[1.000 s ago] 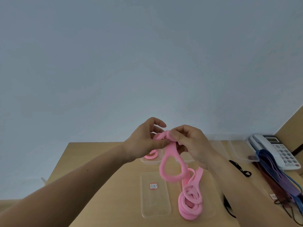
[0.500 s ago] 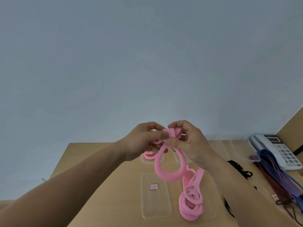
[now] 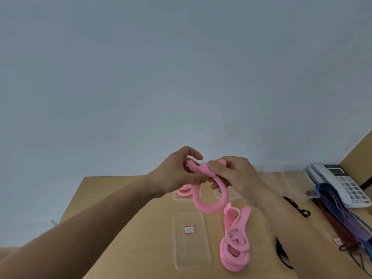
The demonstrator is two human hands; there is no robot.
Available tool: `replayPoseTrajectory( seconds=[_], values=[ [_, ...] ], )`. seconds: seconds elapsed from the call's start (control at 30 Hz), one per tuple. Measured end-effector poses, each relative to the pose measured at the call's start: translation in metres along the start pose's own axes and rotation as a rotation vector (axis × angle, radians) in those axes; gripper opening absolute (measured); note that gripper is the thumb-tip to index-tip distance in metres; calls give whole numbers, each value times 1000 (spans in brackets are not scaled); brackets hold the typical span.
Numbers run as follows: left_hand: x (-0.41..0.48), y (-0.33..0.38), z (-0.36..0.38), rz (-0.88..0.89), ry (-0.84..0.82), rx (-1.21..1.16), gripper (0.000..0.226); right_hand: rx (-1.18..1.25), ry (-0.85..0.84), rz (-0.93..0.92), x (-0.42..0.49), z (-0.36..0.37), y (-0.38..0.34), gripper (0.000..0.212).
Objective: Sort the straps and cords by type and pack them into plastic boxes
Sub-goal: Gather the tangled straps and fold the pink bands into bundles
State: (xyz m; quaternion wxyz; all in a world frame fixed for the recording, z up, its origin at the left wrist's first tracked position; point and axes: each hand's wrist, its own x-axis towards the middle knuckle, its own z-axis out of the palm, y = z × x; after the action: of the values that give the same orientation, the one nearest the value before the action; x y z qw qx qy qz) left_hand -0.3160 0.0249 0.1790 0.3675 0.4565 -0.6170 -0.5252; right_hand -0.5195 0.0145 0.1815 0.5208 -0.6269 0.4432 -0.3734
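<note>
I hold a pink strap above the table with both hands. My left hand grips one end of its folded top, and my right hand pinches the wrapped part beside it. A loop of the strap hangs below my fingers. The strap's loose length lies heaped on a clear lid at the front. A clear box behind my left hand holds another pink strap. Blue, purple and dark red straps lie in a bundle at the right.
A clear lid with a red-edged label lies flat on the wooden table. Clear boxes stand at the back right. A white telephone sits at the far right. A black cord lies near my right forearm.
My hands have shifted on the strap's top and wound it further. The hanging loop has become shorter. More of the loose length has risen off the lid.
</note>
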Motion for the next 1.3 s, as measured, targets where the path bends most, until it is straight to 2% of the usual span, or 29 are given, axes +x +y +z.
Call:
replayPoseTrajectory(
  seconds=[0.17,0.27,0.37,0.6,0.73,0.87,0.97,1.03,1.1,1.17,1.3],
  values=[
    [-3,6,-3,-131,-107,19,33,-12,36,-67,-3,5,1,37],
    [-6,10,-5,-179,-152,-70,43,9,33,-84,-4,5,4,30],
    [-6,12,-7,-190,-97,-113,45,-3,19,-97,-5,7,6,34],
    [-8,8,-4,-42,33,-2,32,-68,6,-83,-6,4,8,44],
    [-10,7,2,89,61,117,25,99,-18,-12,-7,3,3,26],
    [-12,7,7,244,64,307,31,102,-51,54,-6,3,1,39],
    [-13,4,13,316,73,331,35,108,-82,45,-6,2,1,44],
    [-13,3,15,313,90,322,34,121,-70,11,-5,0,2,38],
    [-12,4,15,233,87,276,42,139,-63,-18,-4,-1,3,29],
    [-9,4,12,146,48,167,46,165,-45,-43,-4,-1,6,31],
    [-9,-1,8,137,25,62,37,165,35,-54,-1,-5,6,29]
  ],
)
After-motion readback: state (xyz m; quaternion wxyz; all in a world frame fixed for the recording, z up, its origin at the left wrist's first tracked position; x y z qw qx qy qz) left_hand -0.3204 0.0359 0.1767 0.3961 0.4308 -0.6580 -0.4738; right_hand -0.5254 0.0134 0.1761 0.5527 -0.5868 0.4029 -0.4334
